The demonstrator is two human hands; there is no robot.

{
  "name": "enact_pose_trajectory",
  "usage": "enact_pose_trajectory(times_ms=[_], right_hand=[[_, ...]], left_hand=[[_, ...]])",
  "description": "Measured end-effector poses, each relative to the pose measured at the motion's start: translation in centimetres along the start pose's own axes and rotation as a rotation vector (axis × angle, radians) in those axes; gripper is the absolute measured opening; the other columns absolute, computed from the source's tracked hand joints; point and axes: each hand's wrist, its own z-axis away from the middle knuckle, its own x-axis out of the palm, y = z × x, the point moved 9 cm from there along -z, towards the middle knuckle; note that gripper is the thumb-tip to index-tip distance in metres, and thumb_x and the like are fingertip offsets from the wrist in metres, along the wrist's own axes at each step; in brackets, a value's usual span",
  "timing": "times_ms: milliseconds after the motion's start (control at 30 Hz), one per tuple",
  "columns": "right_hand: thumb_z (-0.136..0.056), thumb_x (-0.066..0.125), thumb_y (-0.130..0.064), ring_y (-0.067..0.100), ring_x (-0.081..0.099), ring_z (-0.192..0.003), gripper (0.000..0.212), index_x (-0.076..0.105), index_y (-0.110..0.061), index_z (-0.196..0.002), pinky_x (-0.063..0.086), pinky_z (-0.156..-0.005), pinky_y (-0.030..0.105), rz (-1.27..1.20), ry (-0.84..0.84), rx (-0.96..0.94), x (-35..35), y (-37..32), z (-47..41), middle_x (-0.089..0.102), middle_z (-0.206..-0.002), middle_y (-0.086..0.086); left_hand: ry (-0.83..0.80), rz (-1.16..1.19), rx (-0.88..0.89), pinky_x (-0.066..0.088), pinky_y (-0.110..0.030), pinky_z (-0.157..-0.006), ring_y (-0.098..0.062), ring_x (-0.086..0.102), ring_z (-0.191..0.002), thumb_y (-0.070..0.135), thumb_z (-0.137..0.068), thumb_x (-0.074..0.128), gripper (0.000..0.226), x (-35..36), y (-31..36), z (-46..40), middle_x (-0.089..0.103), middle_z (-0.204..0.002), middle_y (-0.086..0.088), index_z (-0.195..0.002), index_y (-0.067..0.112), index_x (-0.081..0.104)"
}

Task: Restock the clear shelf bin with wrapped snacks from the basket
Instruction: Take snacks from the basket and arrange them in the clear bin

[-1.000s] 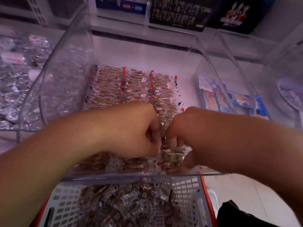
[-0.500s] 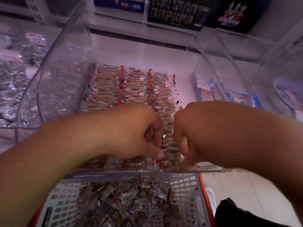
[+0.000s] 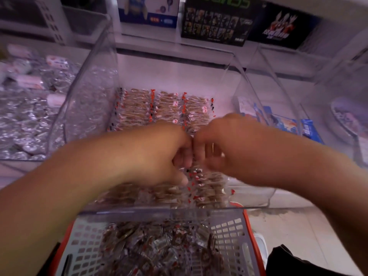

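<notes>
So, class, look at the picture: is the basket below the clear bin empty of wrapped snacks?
No: the basket holds a loose heap of wrapped snacks just below the front wall of the clear bin.

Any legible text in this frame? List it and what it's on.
Nothing reads clearly.
black box: green letters, cut off by the frame's top edge.
blue box: small print, blurred.
dark box: red-and-white logo lettering, blurred.
wrapped snacks: red and white marks, too small.
</notes>
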Motion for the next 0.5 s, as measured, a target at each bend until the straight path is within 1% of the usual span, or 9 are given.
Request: enact_pose_trajectory(times_ms=[67, 133, 200, 233, 300, 333, 400, 467, 500], right_hand=[[-0.087, 0.06, -0.018, 0.015, 0.059, -0.082, 0.011, 0.064, -0.027, -0.083, 0.046, -0.073, 0.027, -0.032, 0.181, 0.006, -1.9, 0.2, 0.8, 0.057, -0.077, -0.01], [-0.089, 0.059, -0.016, 0.013, 0.053, -0.076, 0.01, 0.066, -0.023, -0.088, 0.047, -0.076, 0.033, -0.037, 0.322, -0.017, -3.1, -0.7, 1.9, 0.051, -0.074, -0.012], [-0.089, 0.061, -0.014, 0.012, 0.05, -0.067, 0.01, 0.069, -0.02, -0.091, 0.048, -0.069, 0.035, -0.078, 0.506, -0.073, -3.9, -1.9, 4.0, 0.048, -0.07, -0.014], [-0.088, 0.062, -0.014, 0.014, 0.049, -0.061, 0.01, 0.07, -0.017, -0.092, 0.048, -0.063, 0.036, -0.089, 0.636, -0.105, -4.3, -2.7, 5.7, 0.046, -0.067, -0.014], [-0.089, 0.063, -0.013, 0.017, 0.052, -0.055, 0.01, 0.072, -0.013, -0.093, 0.047, -0.053, 0.036, -0.084, 0.882, -0.213, -4.1, -4.4, 9.8, 0.049, -0.063, -0.011], [-0.09, 0.062, -0.012, 0.017, 0.054, -0.055, 0.011, 0.072, -0.01, -0.094, 0.046, -0.05, 0.036, -0.088, 0.952, -0.277, -3.1, -5.2, 11.5, 0.055, -0.064, -0.007], [-0.091, 0.059, -0.011, 0.02, 0.056, -0.057, 0.014, 0.072, -0.008, -0.095, 0.046, -0.048, 0.035, -0.061, 0.974, -0.399, 0.5, -7.1, 13.6, 0.061, -0.068, 0.001], [-0.089, 0.058, -0.014, 0.023, 0.059, -0.058, 0.014, 0.071, -0.011, -0.094, 0.045, -0.046, 0.034, 0.032, 0.829, -0.506, 6.4, -9.4, 13.1, 0.06, -0.068, 0.002], [-0.087, 0.062, -0.017, 0.024, 0.062, -0.059, 0.013, 0.071, -0.013, -0.095, 0.046, -0.045, 0.034, 0.088, 0.701, -0.534, 10.3, -10.4, 12.1, 0.062, -0.07, 0.002]], left_hand=[[0.077, -0.065, 0.004, 0.052, -0.028, -0.069, -0.006, 0.062, -0.069, 0.032, -0.075, 0.084, 0.02, -1.7, -0.1, 0.8, 0.065, -0.072, 0.01, -0.082, 0.026, 0.067], [0.14, -0.112, 0.021, 0.048, -0.025, -0.064, -0.003, 0.06, -0.066, 0.031, -0.079, 0.081, 0.015, -2.8, 0.3, 2.0, 0.065, -0.068, 0.009, -0.08, 0.022, 0.069], [0.205, -0.168, 0.072, 0.046, -0.024, -0.06, -0.001, 0.057, -0.059, 0.027, -0.081, 0.078, 0.014, -3.5, 1.3, 3.7, 0.064, -0.062, 0.008, -0.074, 0.019, 0.07], [0.242, -0.177, 0.117, 0.043, -0.02, -0.056, -0.002, 0.056, -0.054, 0.025, -0.081, 0.077, 0.018, -3.7, 2.0, 4.9, 0.062, -0.057, 0.008, -0.067, 0.019, 0.067], [0.347, -0.147, 0.263, 0.034, -0.008, -0.049, -0.004, 0.05, -0.044, 0.02, -0.077, 0.074, 0.029, -3.9, 3.7, 8.1, 0.051, -0.044, 0.008, -0.053, 0.019, 0.056], [0.417, -0.139, 0.359, 0.031, -0.005, -0.05, -0.007, 0.045, -0.039, 0.016, -0.074, 0.071, 0.034, -3.8, 4.6, 10.1, 0.043, -0.04, 0.006, -0.048, 0.017, 0.049], [0.527, -0.2, 0.512, 0.028, -0.004, -0.054, -0.013, 0.037, -0.036, 0.012, -0.065, 0.063, 0.032, -1.8, 5.6, 13.9, 0.034, -0.04, 0.003, -0.045, 0.014, 0.037], [0.522, -0.319, 0.56, 0.033, -0.023, -0.048, -0.019, 0.039, -0.041, 0.013, -0.062, 0.06, 0.029, 2.9, 4.9, 15.4, 0.038, -0.044, 0.0, -0.048, 0.016, 0.036], [0.46, -0.397, 0.547, 0.035, -0.026, -0.047, -0.022, 0.044, -0.045, 0.016, -0.065, 0.061, 0.026, 6.1, 3.9, 15.0, 0.044, -0.047, 0.0, -0.051, 0.017, 0.038]])
